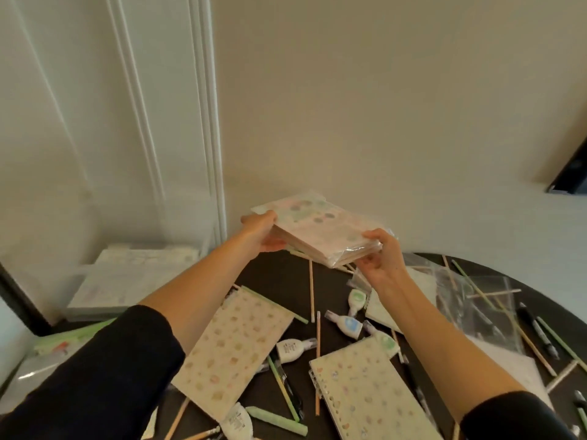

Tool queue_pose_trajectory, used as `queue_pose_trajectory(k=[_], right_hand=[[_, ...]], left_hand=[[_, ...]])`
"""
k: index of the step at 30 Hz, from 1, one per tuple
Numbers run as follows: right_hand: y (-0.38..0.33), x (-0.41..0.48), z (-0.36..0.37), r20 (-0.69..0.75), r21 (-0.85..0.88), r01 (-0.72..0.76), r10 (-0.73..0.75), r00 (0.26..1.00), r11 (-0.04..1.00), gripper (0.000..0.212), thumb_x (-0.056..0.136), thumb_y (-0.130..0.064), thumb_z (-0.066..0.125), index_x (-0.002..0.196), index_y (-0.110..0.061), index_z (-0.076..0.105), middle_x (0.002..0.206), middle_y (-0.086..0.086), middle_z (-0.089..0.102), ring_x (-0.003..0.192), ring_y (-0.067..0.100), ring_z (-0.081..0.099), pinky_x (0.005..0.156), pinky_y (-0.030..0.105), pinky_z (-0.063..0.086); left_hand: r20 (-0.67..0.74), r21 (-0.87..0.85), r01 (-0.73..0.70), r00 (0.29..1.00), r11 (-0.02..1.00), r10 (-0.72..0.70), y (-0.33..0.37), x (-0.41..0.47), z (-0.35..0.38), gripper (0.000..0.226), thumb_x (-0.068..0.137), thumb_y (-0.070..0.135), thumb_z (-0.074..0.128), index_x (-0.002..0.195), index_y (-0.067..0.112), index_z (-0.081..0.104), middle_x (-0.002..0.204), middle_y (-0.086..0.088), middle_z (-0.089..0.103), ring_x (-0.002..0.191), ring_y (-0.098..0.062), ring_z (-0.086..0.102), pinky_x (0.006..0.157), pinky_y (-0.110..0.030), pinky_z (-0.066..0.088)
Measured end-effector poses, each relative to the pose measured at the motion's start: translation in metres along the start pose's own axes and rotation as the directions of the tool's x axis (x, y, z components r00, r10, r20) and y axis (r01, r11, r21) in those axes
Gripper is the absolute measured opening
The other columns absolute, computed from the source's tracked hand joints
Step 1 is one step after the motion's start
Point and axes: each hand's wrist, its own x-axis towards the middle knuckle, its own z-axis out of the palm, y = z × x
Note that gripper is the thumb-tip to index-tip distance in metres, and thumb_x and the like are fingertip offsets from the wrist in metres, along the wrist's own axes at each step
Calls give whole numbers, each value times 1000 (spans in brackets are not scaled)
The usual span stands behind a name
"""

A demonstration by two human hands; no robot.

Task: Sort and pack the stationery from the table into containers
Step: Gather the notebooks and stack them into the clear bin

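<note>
Left hand (263,231): clamped on the left end of the wrapped notebook stack (320,230), thumb on top, fingers curled beneath. Right hand (381,258): clamped on the near right corner of the same stack, thumb over the top edge, fingers underneath. Wrapped notebook stack: at frame centre, raised clear of the table (279,271), tilted with the right end lower, enclosed in clear film, pastel dots on the top cover. Both forearms bare, dark sleeves at the lower left and lower right of the frame. Table: dark, round-edged, in the lower half of the frame. Dotted notebook (235,350): flat on the table at lower centre, partly under the left forearm. Spiral notebook (359,392): flat at lower centre-right, binding on its left edge, partly under the right forearm. Correction-tape dispensers (346,323): several, scattered between and around the two notebooks, one at the bottom edge of the frame. Wooden pencil (311,287): lying below the held stack, pointing towards the bottom of the frame; further thin sticks and pencils spread across the table. Clear plastic bag (476,300): crumpled at right of frame, over several sticks. Black pen (536,331): just right of the bag. White box (127,277): at left of frame, beyond the table edge, against the wall (381,106). Green pouch (63,339): at the far left, below the box; contents not distinguishable.
</note>
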Motion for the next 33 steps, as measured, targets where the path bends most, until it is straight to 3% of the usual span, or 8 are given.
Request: queue_pose_trajectory(k=[7,13,17,20,25,28,30,33], right_hand=[[-26,-9,99,19,-101,-126,129,992,987,15,78,2,49,89,-7,52,97,10,56,81,23,58,50,25,56],[20,-10,173,88,-267,-246,278,957,932,29,77,1,51,105,-6,50,100,12,52,83,26,56,46,29,55],[62,-4,208,119,-363,-304,368,922,881,30,79,3,49,107,-7,46,96,12,49,85,29,53,80,40,51],[91,7,229,108,-431,-364,448,888,826,32,79,5,49,109,-6,45,97,15,50,86,31,54,84,41,48],[125,38,247,81,-472,-489,588,805,734,28,82,7,46,109,-1,46,98,17,52,86,32,55,70,39,53],[143,59,256,40,-535,-551,671,741,640,26,83,8,48,108,0,47,99,18,54,85,31,57,51,38,57],[156,69,258,19,-575,-577,715,699,580,26,83,6,50,109,0,48,105,17,54,89,30,58,61,41,58],[176,87,261,-19,-623,-608,767,641,492,19,92,-1,45,110,-1,49,115,17,55,115,32,53,95,45,47]], left_hand=[[-158,-33,-8,987,999,2,90,-30,-73,52,87,8,58,130,3,30,116,-17,51,82,-25,61,53,-29,51],[-273,2,141,952,990,-135,102,-36,-159,3,90,7,51,89,5,49,83,-12,51,64,-18,46,56,-27,42],[-349,-28,259,902,966,-252,92,-36,-220,21,93,5,48,73,9,43,77,-7,41,65,-17,41,74,-29,43],[-409,-5,352,854,936,-323,88,-30,-257,9,94,13,52,95,5,51,93,-11,46,75,-21,45,88,-31,44],[-391,253,425,867,869,-310,76,-4,-284,43,97,24,46,133,0,41,138,-13,40,124,-28,41,98,-33,36],[-409,353,505,840,787,-356,65,9,-296,50,97,35,44,134,1,40,136,-14,42,113,-26,46,89,-31,38],[-416,383,525,832,760,-366,59,14,-301,50,98,35,41,136,2,38,132,-13,44,106,-25,48,89,-31,38],[-394,392,533,834,750,-387,50,30,-308,53,99,33,39,139,0,33,143,-14,37,128,-30,40,106,-35,34]])
